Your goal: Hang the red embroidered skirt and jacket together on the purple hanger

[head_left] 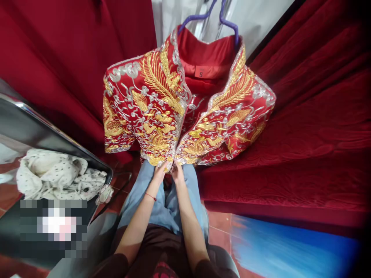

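A short red jacket [158, 116], thickly embroidered in gold and silver, hangs in front of me on a purple hanger [194, 18]. Its stand collar is open, and a red label with an S [201, 72] shows inside the neck. My left hand [160, 172] is closed on the lower front edge of one panel. Close beside it, my right hand [177, 172] pinches the other panel's lower edge. The two front edges meet near my fingers and spread apart toward the collar. My fingertips are partly hidden by the hem.
Dark red curtains [307, 127] hang on both sides. To the left, a black chair [52, 133] bears white spotted cloth [55, 173]; a blurred patch covers part of its seat. A blue surface [290, 247] lies at lower right on the tiled floor [218, 224].
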A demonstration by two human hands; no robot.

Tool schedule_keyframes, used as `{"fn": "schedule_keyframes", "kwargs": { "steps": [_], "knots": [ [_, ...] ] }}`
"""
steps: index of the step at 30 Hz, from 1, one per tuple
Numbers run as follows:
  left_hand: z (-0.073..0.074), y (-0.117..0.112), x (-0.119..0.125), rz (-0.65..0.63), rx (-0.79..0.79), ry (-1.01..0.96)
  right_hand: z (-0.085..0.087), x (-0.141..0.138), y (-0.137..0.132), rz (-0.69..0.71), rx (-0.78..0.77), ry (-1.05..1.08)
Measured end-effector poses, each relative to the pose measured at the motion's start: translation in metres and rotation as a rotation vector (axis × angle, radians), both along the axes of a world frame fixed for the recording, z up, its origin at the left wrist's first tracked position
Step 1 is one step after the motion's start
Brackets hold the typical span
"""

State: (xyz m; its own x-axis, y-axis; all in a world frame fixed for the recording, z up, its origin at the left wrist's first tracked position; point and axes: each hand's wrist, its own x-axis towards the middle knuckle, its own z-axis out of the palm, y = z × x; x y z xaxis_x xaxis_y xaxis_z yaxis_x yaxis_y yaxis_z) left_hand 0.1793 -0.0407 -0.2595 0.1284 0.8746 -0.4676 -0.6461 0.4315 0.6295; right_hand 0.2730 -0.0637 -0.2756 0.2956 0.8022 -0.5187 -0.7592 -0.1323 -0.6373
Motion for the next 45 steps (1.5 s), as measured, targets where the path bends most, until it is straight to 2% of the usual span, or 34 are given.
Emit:
{"fn": "schedule_keyframes", "kwargs": {
  "steps": [8,16,27,33,39,45],
  "knots": [
    [0.008,-0.007,0.000,-0.095,-0.029,-0.042,0.013,0.005,-0.014,0.103,0.033,-0.063],
    [0.008,-0.012,0.011,-0.075,-0.012,-0.025,0.016,0.001,-0.012,0.046,0.025,-0.172],
    [0.011,-0.012,0.005,-0.128,0.010,-0.029,0.019,0.002,-0.015,0.077,0.065,-0.247],
    [0.006,-0.008,0.003,-0.174,-0.024,-0.058,0.014,0.000,-0.021,0.081,0.083,-0.235],
    [0.001,-0.008,0.004,-0.215,-0.014,-0.046,0.010,-0.004,-0.028,0.027,0.080,-0.226],
    [-0.004,-0.010,0.006,-0.141,0.006,0.039,0.010,-0.006,-0.027,0.019,0.064,-0.188]
  ]
}}
